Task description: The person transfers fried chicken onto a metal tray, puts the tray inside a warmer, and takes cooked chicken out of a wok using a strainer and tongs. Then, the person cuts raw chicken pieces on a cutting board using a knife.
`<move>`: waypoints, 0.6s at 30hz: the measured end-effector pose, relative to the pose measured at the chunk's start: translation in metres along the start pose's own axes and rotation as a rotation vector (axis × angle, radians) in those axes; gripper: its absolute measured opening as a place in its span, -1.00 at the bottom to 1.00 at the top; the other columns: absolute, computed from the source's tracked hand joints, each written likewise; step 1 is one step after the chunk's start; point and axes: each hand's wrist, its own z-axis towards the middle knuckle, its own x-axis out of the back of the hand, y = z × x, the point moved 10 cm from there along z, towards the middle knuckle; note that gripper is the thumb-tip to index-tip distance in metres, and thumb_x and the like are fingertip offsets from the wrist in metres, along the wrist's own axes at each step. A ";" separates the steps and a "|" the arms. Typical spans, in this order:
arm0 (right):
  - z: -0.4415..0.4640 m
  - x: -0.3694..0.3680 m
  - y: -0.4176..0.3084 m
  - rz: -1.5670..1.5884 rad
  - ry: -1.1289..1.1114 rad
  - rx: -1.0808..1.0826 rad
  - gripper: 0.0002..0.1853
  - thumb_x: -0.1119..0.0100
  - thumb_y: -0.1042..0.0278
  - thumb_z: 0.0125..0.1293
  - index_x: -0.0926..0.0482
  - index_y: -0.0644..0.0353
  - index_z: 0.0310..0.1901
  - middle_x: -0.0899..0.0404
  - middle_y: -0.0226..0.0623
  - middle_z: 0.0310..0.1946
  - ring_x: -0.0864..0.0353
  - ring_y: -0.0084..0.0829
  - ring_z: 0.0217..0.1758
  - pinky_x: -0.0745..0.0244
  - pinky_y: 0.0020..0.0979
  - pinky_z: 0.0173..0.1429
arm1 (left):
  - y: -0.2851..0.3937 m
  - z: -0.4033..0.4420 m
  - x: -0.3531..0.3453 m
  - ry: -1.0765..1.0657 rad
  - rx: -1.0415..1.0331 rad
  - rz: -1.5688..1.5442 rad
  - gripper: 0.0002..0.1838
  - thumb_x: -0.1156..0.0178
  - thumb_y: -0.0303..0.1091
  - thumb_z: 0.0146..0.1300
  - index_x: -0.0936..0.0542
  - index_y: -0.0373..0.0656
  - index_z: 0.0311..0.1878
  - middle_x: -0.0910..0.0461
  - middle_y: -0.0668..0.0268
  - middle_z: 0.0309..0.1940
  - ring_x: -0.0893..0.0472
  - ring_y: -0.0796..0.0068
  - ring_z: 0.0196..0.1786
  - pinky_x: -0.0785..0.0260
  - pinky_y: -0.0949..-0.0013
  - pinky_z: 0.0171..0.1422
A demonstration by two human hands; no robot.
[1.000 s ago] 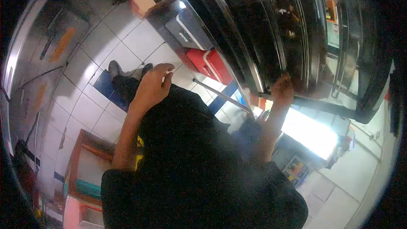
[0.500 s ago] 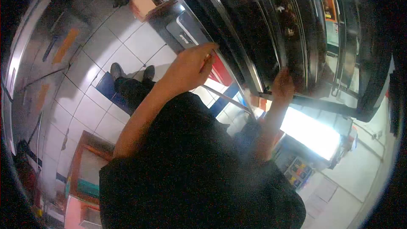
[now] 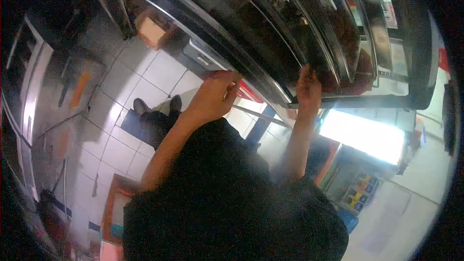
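Note:
My left hand [image 3: 215, 97] is closed, with its fingers curled together beside the long metal edge of a dark cabinet [image 3: 193, 12]. Whatever its fingertips may hold is hidden. My right hand [image 3: 308, 89] reaches to the lower end of the cabinet's dark shelves [image 3: 295, 43], its fingers bent together at a shelf edge. Blur and shadow hide what those fingers grip. Several metal-edged shelves run side by side above both hands.
A bright light panel [image 3: 365, 135] glows at right. An open cardboard box [image 3: 152, 31] stands at upper left, near a grey and red case [image 3: 205, 58]. My shoes [image 3: 175, 103] rest by white floor tiles [image 3: 159, 70]. A wood-framed piece [image 3: 113, 198] is at lower left.
My view has turned, so the cabinet's shelves lie more slantwise. The right hand has shifted slightly left in view. My left hand stays curled near the cabinet edge, a little lower.

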 end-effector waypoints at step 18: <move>-0.011 -0.029 0.022 1.614 0.383 -0.390 -0.62 -0.04 0.19 0.47 -0.45 0.26 0.16 -0.54 -0.07 0.10 -0.54 -0.07 0.14 -0.54 -0.15 0.20 | 0.040 0.114 -0.020 -0.019 0.247 -0.394 -0.64 -0.06 -0.40 0.44 -0.36 -0.26 0.25 -0.62 0.15 -0.10 -0.64 0.44 -0.16 -0.51 0.40 -0.10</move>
